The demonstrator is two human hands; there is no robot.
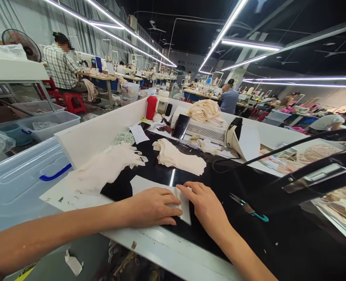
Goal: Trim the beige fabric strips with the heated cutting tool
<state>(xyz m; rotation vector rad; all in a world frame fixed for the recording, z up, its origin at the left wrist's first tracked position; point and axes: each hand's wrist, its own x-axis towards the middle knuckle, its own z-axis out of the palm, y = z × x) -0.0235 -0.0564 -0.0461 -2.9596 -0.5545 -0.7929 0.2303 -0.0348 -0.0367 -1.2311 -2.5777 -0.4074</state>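
A white fabric piece [142, 184] lies on the black work surface near the front edge. My left hand [155, 207] rests flat on it, fingers spread and pointing right. From the right, my right hand [203, 199] reaches over the piece's right part, its fingertips touching the cloth close to my left fingertips, where a fold or seam shows. Behind my hands sits a stack of cream fabric pieces [180, 158]. A larger pile of pale pieces [102, 168] lies to the left. Teal-handled snips [250, 209] lie to the right of my right hand.
A black machine arm [316, 175] crosses the right side. At the back are a phone [181, 126], a white vented box [204, 132] bearing cloth, and a red container [151, 108]. A low white wall [102, 128] borders the table. Other people sit farther away.
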